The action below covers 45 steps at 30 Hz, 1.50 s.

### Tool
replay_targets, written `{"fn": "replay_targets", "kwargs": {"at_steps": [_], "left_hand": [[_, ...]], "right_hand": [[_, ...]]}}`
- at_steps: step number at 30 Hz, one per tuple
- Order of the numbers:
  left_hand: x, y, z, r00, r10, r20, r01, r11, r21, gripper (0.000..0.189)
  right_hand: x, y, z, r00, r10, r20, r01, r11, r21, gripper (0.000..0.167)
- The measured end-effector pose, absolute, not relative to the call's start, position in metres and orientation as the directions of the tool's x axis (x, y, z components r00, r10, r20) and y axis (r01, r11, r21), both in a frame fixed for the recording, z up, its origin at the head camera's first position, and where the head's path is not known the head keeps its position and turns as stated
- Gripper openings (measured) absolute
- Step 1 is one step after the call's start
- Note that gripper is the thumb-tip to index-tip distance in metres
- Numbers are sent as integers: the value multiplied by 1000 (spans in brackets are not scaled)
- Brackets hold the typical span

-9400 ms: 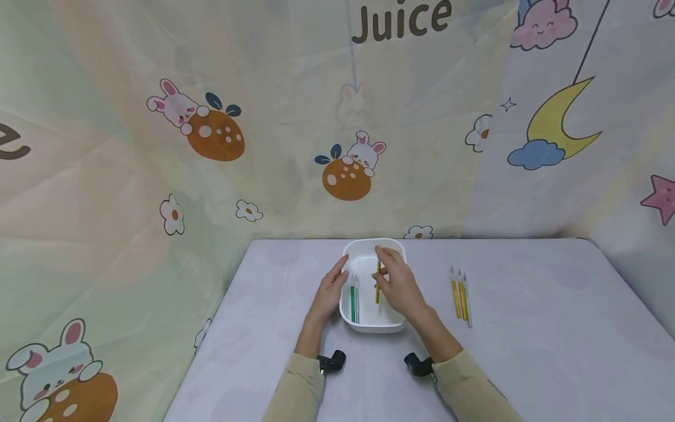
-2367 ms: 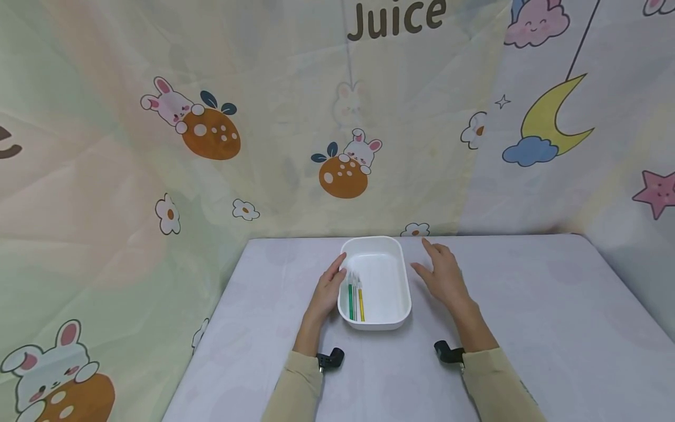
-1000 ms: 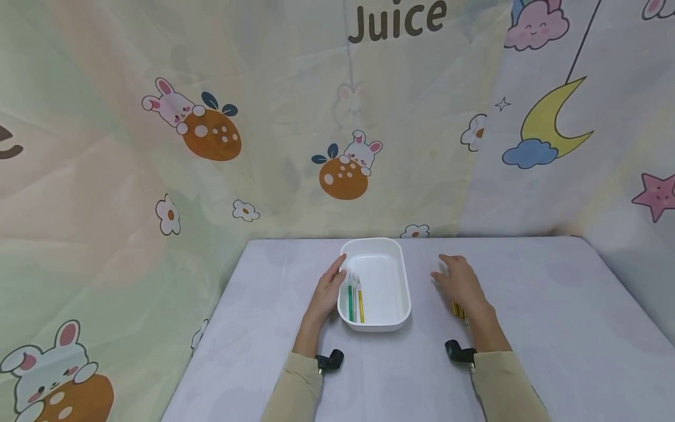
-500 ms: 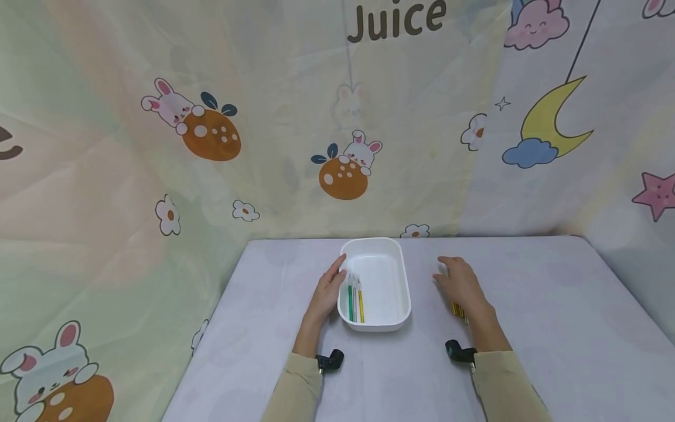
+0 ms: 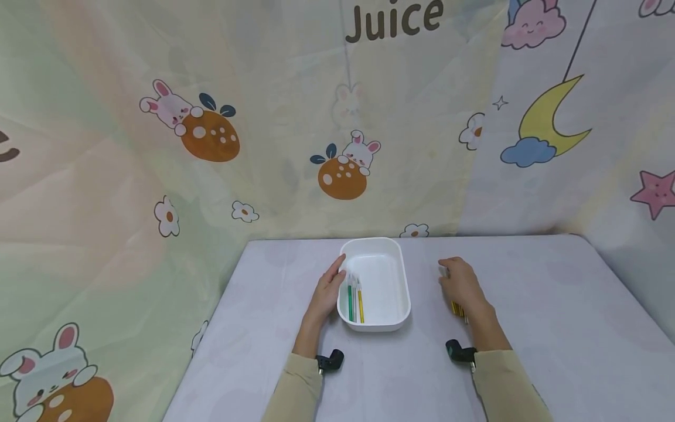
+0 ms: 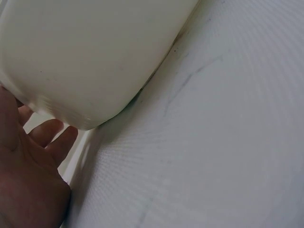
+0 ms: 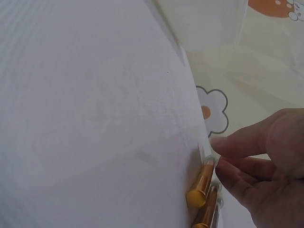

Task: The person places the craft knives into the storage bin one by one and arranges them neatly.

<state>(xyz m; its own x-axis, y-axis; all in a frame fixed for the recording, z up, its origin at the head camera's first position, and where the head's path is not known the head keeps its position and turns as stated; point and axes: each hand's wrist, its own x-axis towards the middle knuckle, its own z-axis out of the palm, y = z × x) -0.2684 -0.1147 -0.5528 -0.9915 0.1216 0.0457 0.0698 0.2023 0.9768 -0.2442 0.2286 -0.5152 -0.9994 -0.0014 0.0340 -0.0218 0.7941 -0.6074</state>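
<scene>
Two yellow pens point(image 7: 203, 185) lie by our right grip point(image 5: 463, 287), whose hold we cannot tell; pickup seems underway, needing a lift toward the white tray point(image 5: 384, 287) our unclenched left grip point(image 5: 324, 293) touches.

Bare right hand point(image 7: 268, 171), thumb and fingertips just beside yellow, clear-ended cylindrical pens point(image 7: 203, 184) on a white tabletop point(image 7: 95, 118); thumb side, a white container point(image 7: 204, 21); beyond, a flower-printed cream backdrop point(image 7: 266, 80).

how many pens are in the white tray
3: a green pen, a pale pen and a yellow pen, side by side in the white tray near the left hand. More pens lie outside, partly hidden by the right hand.
</scene>
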Motion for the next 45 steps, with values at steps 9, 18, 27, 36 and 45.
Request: {"fn": "replay_targets", "kwargs": {"at_steps": [9, 18, 27, 36, 45], "left_hand": [[-269, -115, -551, -992, 119, 32, 58, 224, 973, 44], [-268, -116, -551, -991, 124, 54, 81, 228, 970, 45], [-269, -116, -550, -991, 124, 48, 75, 221, 972, 45], [-268, -116, -551, -989, 138, 59, 86, 204, 975, 46], [-267, -115, -550, -990, 136, 44, 72, 215, 974, 45]], "right_hand": [[-247, 227, -519, -1000, -7, -15, 3, 797, -604, 43], [-247, 218, -520, -1000, 3, -15, 11, 807, -590, 41], [-248, 208, -516, -998, 37, -46, 57, 785, -616, 40], [-249, 209, -519, -999, 43, 6, 30, 775, -631, 48], [-247, 209, -518, -999, 43, 8, 26, 734, -678, 51]]}}
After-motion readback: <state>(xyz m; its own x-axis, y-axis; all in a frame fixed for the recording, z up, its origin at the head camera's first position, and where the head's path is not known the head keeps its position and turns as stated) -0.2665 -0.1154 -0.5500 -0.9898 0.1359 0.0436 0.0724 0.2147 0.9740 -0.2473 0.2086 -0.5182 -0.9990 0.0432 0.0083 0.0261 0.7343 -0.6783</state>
